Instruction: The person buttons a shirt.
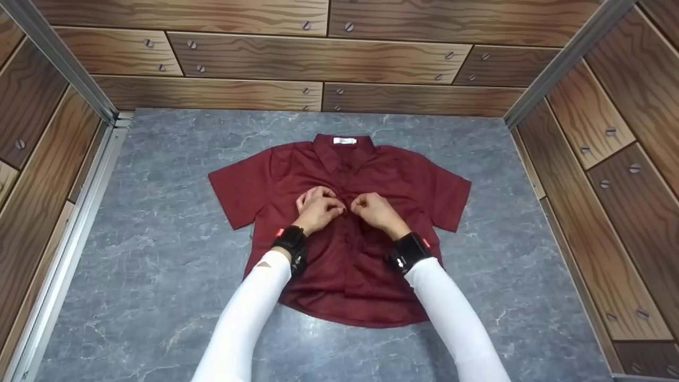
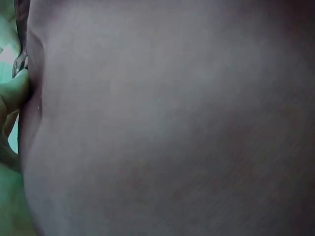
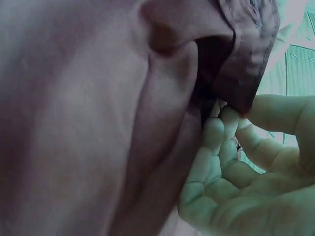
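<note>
A dark red short-sleeved shirt (image 1: 302,249) lies spread face up, its collar (image 1: 326,151) toward the back wall. Over the chest, my left hand (image 1: 318,209) pinches the front opening from the left side. Only part of that hand's fingers (image 2: 14,96) shows at the edge of the left wrist view, against the cloth. Just across the opening, my right hand (image 1: 377,212) pinches the other front edge. In the right wrist view, the thumb and fingertips hold a corner of the stitched placket (image 3: 241,73), lifted off the cloth below. Small buttons run down the front; the one between the hands is hard to make out.
The shirt rests on a grey marbled surface (image 1: 159,239). Wood-patterned panels (image 1: 254,58) stand at the back and both sides, with metal rails (image 1: 79,223) at the corners. A white label (image 1: 345,140) shows inside the collar. Black wrist cameras (image 1: 411,252) sit above the white sleeves.
</note>
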The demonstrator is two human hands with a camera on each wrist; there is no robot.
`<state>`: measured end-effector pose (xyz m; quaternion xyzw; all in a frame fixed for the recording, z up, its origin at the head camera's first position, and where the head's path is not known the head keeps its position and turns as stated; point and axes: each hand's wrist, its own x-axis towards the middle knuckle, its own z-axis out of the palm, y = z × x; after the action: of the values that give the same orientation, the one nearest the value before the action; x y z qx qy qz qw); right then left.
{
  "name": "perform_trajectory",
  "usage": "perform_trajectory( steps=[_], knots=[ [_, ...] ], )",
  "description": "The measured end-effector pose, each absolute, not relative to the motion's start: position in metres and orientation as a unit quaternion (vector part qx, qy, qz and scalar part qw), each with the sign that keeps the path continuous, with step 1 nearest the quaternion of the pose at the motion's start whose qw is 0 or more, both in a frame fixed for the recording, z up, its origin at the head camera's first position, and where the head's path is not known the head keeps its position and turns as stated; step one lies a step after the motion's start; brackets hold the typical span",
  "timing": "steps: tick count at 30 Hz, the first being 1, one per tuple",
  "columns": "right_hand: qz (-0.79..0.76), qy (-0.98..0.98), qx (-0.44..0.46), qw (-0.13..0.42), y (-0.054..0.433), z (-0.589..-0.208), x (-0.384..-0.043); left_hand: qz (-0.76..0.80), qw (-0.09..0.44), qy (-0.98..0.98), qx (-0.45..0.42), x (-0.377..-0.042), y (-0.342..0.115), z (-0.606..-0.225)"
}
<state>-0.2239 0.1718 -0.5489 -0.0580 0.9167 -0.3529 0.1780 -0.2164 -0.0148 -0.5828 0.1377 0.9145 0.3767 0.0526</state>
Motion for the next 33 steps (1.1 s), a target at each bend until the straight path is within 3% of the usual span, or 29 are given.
perform_trajectory(
  steps=[18, 33],
  knots=[
    [-0.358, 0.924, -0.041, 0.131, 0.161, -0.553, -0.221, 0.353, 0.058, 0.925, 0.131, -0.216, -0.012, -0.581],
    [-0.437, 0.884, -0.020, 0.164, 0.164, -0.556, -0.222, 0.353, 0.056, 0.926, 0.118, -0.217, -0.009, -0.584]
  ],
)
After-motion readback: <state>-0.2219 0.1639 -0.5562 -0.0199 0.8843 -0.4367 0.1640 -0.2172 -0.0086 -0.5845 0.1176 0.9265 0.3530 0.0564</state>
